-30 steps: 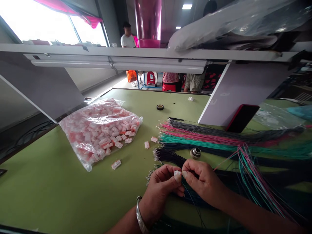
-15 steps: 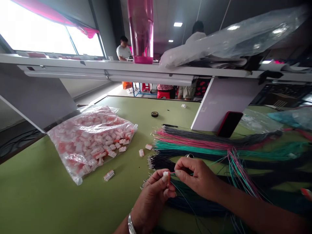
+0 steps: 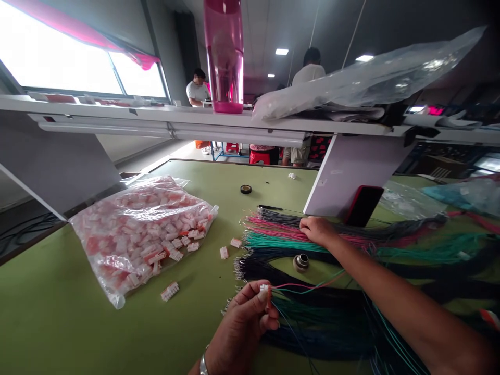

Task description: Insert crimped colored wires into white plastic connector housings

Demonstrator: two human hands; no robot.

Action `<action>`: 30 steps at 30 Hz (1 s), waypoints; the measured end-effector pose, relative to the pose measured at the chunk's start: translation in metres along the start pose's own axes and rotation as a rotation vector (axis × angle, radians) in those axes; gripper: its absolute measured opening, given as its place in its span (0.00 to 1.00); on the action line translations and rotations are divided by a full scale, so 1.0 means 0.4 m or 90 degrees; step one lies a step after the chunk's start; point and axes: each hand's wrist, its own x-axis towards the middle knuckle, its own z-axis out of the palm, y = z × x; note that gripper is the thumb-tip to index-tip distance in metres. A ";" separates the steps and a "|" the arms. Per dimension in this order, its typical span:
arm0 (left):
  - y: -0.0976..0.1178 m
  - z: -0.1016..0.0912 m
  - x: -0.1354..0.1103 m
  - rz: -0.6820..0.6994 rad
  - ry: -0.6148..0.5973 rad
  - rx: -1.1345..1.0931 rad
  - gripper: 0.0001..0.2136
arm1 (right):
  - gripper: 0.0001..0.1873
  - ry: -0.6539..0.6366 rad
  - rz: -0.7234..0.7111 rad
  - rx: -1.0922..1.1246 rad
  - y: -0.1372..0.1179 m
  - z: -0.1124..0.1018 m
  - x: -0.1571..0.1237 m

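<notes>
My left hand (image 3: 250,312) pinches a small white and orange connector housing (image 3: 266,289) between thumb and fingers. Pink and green wires (image 3: 300,287) run out of its right side, and thin dark wires hang below. Farther up, my right hand (image 3: 318,229) rests over the sorted wires with its fingers closed, at the border of the grey wires (image 3: 273,214) and the pink wires (image 3: 269,227). What its fingertips hold, if anything, is too small to make out. Green wires (image 3: 273,241) and black wires (image 3: 258,265) lie nearer, their metal-tipped ends toward the left.
A clear bag of connector housings (image 3: 136,224) lies left, with several loose housings beside it. A metal ring-shaped piece (image 3: 301,262), a black tape roll (image 3: 246,189), a pen (image 3: 270,208) and a phone (image 3: 364,206) are around the wires. A shelf (image 3: 156,117) spans above, holding a pink bottle (image 3: 224,62).
My right hand has left the connector and moved up to the grey and pink wires, uncovering the metal ring-shaped piece. My left hand still holds the connector; the whole view has shifted slightly.
</notes>
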 end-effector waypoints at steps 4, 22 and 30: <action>0.001 0.001 -0.001 -0.003 0.007 -0.002 0.09 | 0.12 0.027 -0.022 -0.043 0.020 0.003 -0.013; -0.005 -0.012 0.004 0.006 -0.014 -0.002 0.10 | 0.14 0.309 -0.041 -0.064 0.044 -0.053 -0.062; -0.006 -0.009 0.001 0.003 -0.008 -0.007 0.09 | 0.08 0.292 -0.099 0.067 0.001 -0.040 -0.091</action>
